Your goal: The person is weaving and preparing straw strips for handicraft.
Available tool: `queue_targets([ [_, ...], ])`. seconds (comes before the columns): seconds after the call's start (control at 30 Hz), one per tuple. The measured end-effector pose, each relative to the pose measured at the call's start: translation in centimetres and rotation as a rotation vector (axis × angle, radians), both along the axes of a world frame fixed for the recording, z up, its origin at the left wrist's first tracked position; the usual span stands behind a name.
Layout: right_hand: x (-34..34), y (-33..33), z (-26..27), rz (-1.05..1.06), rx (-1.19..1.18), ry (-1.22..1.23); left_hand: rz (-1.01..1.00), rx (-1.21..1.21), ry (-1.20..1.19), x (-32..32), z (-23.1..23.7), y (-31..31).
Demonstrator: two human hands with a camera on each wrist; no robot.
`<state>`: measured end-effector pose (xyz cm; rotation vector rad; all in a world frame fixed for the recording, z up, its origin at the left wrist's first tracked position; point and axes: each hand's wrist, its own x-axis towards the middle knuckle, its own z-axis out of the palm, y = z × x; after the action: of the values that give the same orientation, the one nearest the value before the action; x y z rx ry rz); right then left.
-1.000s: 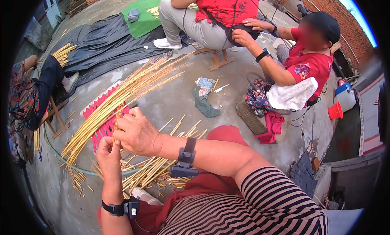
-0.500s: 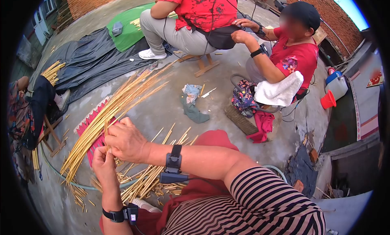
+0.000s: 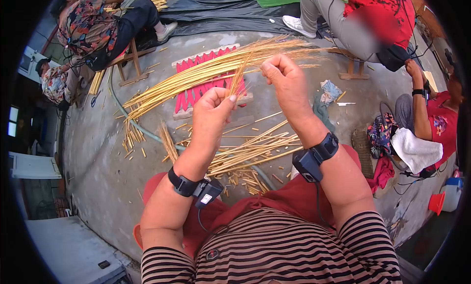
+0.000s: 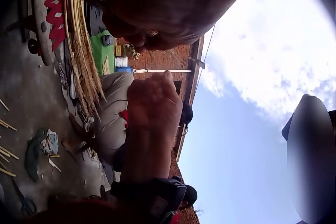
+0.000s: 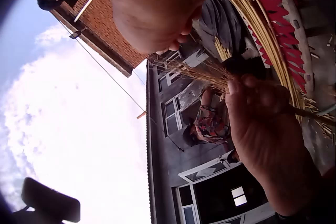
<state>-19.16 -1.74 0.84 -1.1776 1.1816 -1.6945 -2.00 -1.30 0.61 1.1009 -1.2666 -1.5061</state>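
In front of me in the head view, my left hand [image 3: 210, 112] pinches a brown broomcorn tuft [image 3: 237, 80] between thumb and fingers. Its wispy end points up and away, as the tuft [image 5: 202, 73] also shows in the right wrist view. Apart from it, to the right, my right hand [image 3: 289, 85] is raised with curled fingers and thumb near the index finger; nothing shows in its grasp. Beyond both hands, a bundle of long yellow broomcorn stalks [image 3: 181, 83] lies across a low stool with a red zigzag webbing seat [image 3: 184, 101].
Cut stalks [image 3: 260, 149] and short pieces litter the concrete before my knees, over a green hose [image 3: 117, 100]. A broomcorn head [image 3: 168, 142] lies by my left forearm. Seated people [image 3: 88, 24] are around me; cloths [image 3: 329, 92] lie at right.
My hands were together at the tuft; the right hand has come away to the right, while the left still holds it. My view has swung left, showing more people there.
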Motion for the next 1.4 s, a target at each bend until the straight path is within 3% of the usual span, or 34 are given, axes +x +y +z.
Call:
queue_targets([
  [0.07, 1.1, 1.1, 0.1, -0.004, -0.038, 0.023, -0.007, 0.004, 0.007, 0.0, 0.1, 0.0],
  [0.17, 1.5, 2.6, 1.6, -0.025, -0.255, 0.49, 0.003, -0.015, -0.006, 0.1, 0.0, 0.0],
  [0.2, 1.6, 2.8, 1.8, 0.001, -0.238, 0.546, 0.005, -0.012, -0.017, 0.1, 0.0, 0.0],
  [0.6, 1.8, 2.4, 0.7, -0.012, -0.114, 0.718, -0.021, -0.037, -0.036, 0.0, -0.2, 0.0],
  [1.0, 1.5, 2.5, 0.0, -0.029, -0.153, 0.903, -0.039, -0.041, -0.079, -0.1, -0.4, 0.1],
  [1.1, 1.9, 2.7, 0.8, -0.031, -0.008, 0.502, -0.082, 0.058, 0.004, 0.4, -0.1, -0.5],
  [1.2, 1.4, 2.0, 0.4, -0.051, 0.081, 0.372, -0.095, 0.145, 0.166, 1.4, 0.6, -1.7],
  [1.3, 1.6, 1.6, -1.0, 0.15, 0.223, 0.325, -0.227, 0.228, 0.333, 2.0, 0.2, -2.5],
  [1.4, 2.2, 0.8, -3.1, 0.24, 0.175, 0.228, -0.326, 0.345, 0.353, 1.9, -1.6, -2.6],
])
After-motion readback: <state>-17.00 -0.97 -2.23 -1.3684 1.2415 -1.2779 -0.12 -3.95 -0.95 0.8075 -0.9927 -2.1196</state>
